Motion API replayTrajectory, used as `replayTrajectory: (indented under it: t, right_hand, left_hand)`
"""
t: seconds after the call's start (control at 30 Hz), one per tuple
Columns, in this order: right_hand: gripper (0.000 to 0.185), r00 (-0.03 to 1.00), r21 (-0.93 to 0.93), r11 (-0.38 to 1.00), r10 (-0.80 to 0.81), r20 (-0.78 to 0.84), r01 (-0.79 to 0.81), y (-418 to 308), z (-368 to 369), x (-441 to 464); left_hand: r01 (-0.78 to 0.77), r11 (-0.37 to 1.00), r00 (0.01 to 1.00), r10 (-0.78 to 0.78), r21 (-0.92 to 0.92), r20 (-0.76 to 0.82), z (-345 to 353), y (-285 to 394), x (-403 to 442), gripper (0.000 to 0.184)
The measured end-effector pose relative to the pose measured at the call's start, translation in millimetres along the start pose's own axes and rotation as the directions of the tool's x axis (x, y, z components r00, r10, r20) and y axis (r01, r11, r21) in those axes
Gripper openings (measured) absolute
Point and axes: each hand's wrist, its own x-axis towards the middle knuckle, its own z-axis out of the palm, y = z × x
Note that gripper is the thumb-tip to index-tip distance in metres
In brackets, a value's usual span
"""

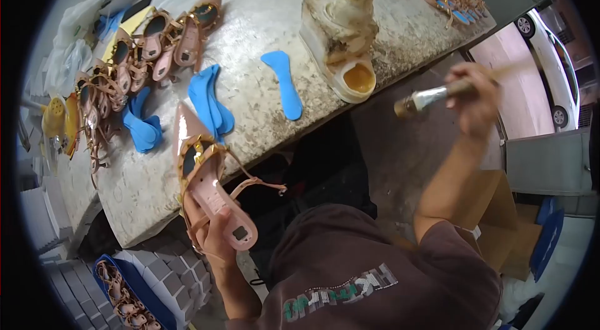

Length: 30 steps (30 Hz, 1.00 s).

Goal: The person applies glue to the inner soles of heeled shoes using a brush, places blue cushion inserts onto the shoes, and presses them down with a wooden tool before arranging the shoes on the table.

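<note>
My left hand is closed around the heel end of a pink pointed shoe with gold-studded straps; its toe points up and away from me, and a loose strap hangs to the right. Off the bench's right side, my right hand grips the handle of a paintbrush, its bristles pointing left. Left of the brush, a glue pot with yellowish glue in its opening sits at the bench edge, crusted with drips. Blue insole pieces lie on the bench, one alone and several in piles.
The worn bench carries a heap of pink shoes at left and more shoes at the far right. A blue tray of shoes stands low at left beside stacked white boxes. A cardboard box is at my right.
</note>
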Motion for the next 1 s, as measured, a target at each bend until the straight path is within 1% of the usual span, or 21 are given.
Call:
replayTrajectory:
  t: [0.03,0.1,0.13,0.2,0.27,0.33,0.37,0.43,0.53,0.57,0.63,0.67,0.73,0.77,0.8,0.83,0.87,0.9,0.93,0.97,1.0]
  right_hand:
    - [0.035,0.995,0.043,0.997,-0.063,0.083,0.060,-21.2,3.1,-6.8]
    - [0.036,0.967,-0.232,0.963,-0.078,0.242,0.136,-30.3,12.8,-2.5]
    - [0.036,0.973,-0.281,0.959,0.027,0.228,0.039,-18.5,13.3,1.7]
    - [0.034,0.977,-0.404,0.913,0.141,0.160,-0.065,11.7,27.0,5.6]
    - [0.033,0.977,-0.425,0.896,0.189,0.102,-0.129,27.4,46.1,14.7]
    - [0.034,0.938,-0.576,0.778,0.343,0.056,-0.250,36.1,57.6,25.9]
    - [0.033,0.918,-0.554,0.786,0.386,0.093,-0.274,34.5,56.7,27.8]
    - [0.031,0.955,-0.433,0.867,0.294,0.047,-0.245,8.8,50.9,20.8]
    - [0.027,0.996,-0.339,0.938,-0.051,0.066,0.071,-18.6,34.1,18.6]
    - [0.026,0.994,-0.395,0.912,-0.086,0.075,0.108,-21.6,33.2,20.6]
    - [0.026,0.996,-0.471,0.882,0.052,0.073,-0.012,-12.2,47.5,22.0]
    - [0.024,0.945,-0.569,0.790,0.321,0.066,-0.229,-6.4,48.7,21.6]
    - [0.022,0.989,-0.419,0.900,0.145,0.022,-0.122,-17.4,38.0,-4.6]
    - [0.026,0.990,-0.499,0.861,-0.030,0.141,0.097,-16.6,4.7,-1.2]
    - [0.031,0.946,-0.546,0.777,-0.204,0.253,0.313,-15.9,-28.6,2.4]
    - [0.030,0.939,-0.636,0.718,-0.343,0.028,0.282,-14.1,-38.2,9.3]
    - [0.029,0.847,-0.715,0.659,-0.498,-0.184,0.232,-7.9,-40.3,21.6]
    - [0.032,0.972,-0.369,0.922,0.033,-0.231,-0.119,22.8,-37.4,37.1]
    - [0.033,0.919,-0.072,0.966,0.209,-0.336,-0.246,41.5,-30.7,15.2]
    - [0.034,0.845,0.227,0.915,0.398,-0.359,-0.334,48.1,-23.9,-0.7]
    - [0.034,0.963,0.250,0.939,0.260,-0.072,-0.235,21.9,0.9,-8.0]
  left_hand:
    - [0.104,0.994,0.988,-0.099,-0.033,0.117,4.5,-1.2,1.3,0.065]
    - [0.206,0.971,0.959,-0.176,-0.120,0.223,30.2,-3.9,10.6,0.068]
    - [0.239,0.963,0.941,-0.198,-0.123,0.275,39.3,-9.1,14.6,0.068]
    - [0.262,0.937,0.957,-0.222,-0.231,0.186,62.9,-24.1,19.7,0.068]
    - [0.296,0.921,0.949,-0.253,-0.255,0.189,67.6,-31.8,21.7,0.067]
    - [0.308,0.923,0.926,-0.236,-0.229,0.295,59.0,-41.1,24.7,0.068]
    - [0.318,0.920,0.923,-0.246,-0.228,0.295,56.8,-42.8,25.2,0.071]
    - [0.347,0.907,0.914,-0.269,-0.239,0.303,55.7,-39.0,26.9,0.073]
    - [0.382,0.892,0.902,-0.303,-0.240,0.308,53.5,-40.6,25.7,0.076]
    - [0.385,0.892,0.901,-0.308,-0.237,0.306,54.2,-41.4,26.0,0.077]
    - [0.377,0.900,0.902,-0.302,-0.220,0.310,57.2,-40.9,24.4,0.077]
    - [0.364,0.909,0.904,-0.293,-0.204,0.311,57.4,-39.8,23.8,0.077]
    - [0.369,0.902,0.906,-0.295,-0.226,0.303,57.1,-40.8,25.3,0.078]
    - [0.320,0.918,0.919,-0.241,-0.234,0.312,59.3,-44.1,26.8,0.071]
    - [0.287,0.931,0.925,-0.208,-0.226,0.317,58.1,-46.8,23.7,0.065]
    - [0.284,0.935,0.929,-0.213,-0.213,0.302,56.5,-49.4,20.8,0.061]
    - [0.294,0.933,0.927,-0.225,-0.210,0.299,57.1,-48.8,18.2,0.062]
    - [0.262,0.937,0.951,-0.210,-0.231,0.226,64.4,-46.9,13.2,0.070]
    - [0.190,0.942,0.938,-0.092,-0.275,0.333,62.5,-50.1,16.4,0.080]
    - [0.198,0.901,0.956,-0.090,-0.386,0.280,69.4,-50.9,19.7,0.085]
    - [0.221,0.872,0.951,-0.093,-0.436,0.295,68.1,-51.1,19.1,0.087]
